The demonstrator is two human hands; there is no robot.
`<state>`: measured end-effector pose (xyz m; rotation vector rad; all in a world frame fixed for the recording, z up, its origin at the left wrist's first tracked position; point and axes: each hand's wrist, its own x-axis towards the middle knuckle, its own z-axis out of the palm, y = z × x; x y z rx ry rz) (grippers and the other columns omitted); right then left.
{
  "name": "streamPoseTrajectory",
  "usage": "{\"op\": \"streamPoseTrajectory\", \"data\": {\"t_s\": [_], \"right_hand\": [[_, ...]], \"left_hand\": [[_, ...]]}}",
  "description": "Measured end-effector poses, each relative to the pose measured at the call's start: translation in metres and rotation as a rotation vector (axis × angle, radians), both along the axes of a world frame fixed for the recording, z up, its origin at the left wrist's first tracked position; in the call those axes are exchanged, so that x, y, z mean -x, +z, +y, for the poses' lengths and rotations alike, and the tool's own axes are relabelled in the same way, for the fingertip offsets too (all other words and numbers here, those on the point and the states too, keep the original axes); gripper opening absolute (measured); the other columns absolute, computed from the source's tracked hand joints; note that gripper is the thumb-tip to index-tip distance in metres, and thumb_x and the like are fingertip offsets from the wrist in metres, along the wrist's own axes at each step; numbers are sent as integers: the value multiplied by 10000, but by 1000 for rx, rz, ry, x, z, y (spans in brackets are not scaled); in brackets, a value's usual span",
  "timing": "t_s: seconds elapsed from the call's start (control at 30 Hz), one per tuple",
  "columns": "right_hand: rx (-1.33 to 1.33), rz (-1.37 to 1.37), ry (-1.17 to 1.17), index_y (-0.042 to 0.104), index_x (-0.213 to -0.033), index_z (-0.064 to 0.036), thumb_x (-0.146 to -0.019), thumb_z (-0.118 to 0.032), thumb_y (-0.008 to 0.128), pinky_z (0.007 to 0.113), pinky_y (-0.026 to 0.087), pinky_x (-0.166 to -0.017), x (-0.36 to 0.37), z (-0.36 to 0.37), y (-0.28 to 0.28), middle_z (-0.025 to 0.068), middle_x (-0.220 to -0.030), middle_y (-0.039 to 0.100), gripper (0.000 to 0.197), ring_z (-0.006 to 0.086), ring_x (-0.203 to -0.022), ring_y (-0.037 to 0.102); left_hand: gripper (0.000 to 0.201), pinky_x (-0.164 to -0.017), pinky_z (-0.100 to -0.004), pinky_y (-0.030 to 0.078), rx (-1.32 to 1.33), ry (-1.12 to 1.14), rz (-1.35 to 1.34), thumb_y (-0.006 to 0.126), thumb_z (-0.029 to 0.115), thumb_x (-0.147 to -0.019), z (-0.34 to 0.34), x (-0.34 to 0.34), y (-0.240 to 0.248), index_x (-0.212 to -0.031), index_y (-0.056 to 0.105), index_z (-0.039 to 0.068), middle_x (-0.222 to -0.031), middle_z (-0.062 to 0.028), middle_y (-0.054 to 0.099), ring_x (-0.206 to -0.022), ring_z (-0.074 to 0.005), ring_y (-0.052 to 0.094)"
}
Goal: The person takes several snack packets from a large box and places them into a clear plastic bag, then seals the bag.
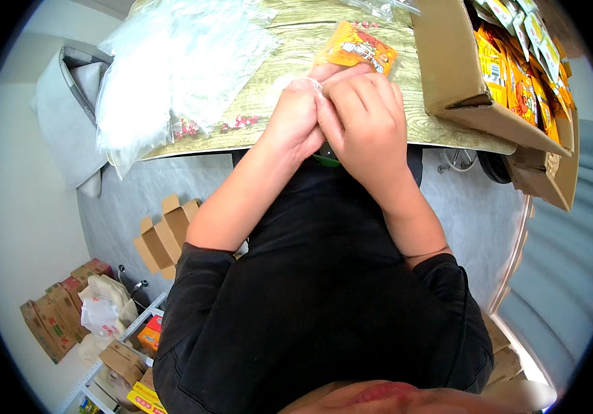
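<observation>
My left hand (295,116) and my right hand (367,110) meet over the front part of the table, fingers closed together. Pinched between them is the edge of a clear plastic bag (319,86), only a bit of which shows at the fingers. An orange snack packet (360,50) with a red picture lies just beyond my fingertips, and clear film shows along its right side. Whether the packet is inside the bag or under it, I cannot tell. Left of my hands, a pile of clear plastic bags (179,65) spreads over the table and hangs past its front edge.
The wood-patterned table (296,34) has an open cardboard box (448,55) at its right, holding several orange packets (517,83) and pale green ones (517,24). A grey chair (65,117) stands at left. An opened carton (165,238) lies on the floor; more boxes (58,314) are lower left.
</observation>
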<state>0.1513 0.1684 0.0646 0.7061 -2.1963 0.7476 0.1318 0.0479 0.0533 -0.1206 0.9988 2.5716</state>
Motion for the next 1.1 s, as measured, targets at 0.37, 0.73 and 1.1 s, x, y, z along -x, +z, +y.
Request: {"op": "streamPoseTrajectory", "data": {"t_s": [0.37,0.73,1.1], "right_hand": [[-72,-99,-159,658,-982,5,-886,-68,697,365,501,-707,44,55,99,144,-855,651,127,267,-780,640],[143,-434,209,726,-1137,-76,-807,-76,801,263,538,-726,42,91,80,67,-926,730,339,124,-805,681],[167,-308,167,730,-1116,-82,-839,-42,761,261,536,-700,38,80,82,65,-863,739,281,134,-766,696]], "left_hand": [[220,-943,-411,510,1801,215,1734,742,22,-780,-51,29,108,-979,722,114,-1194,-63,688,-1150,-287,624],[131,-789,-261,539,1166,20,1026,752,58,-887,-82,80,96,-1007,720,17,-1003,-43,719,-877,-118,661],[110,-827,-273,489,1149,38,999,737,100,-895,-116,46,93,-915,691,2,-882,-17,670,-855,-117,605]]}}
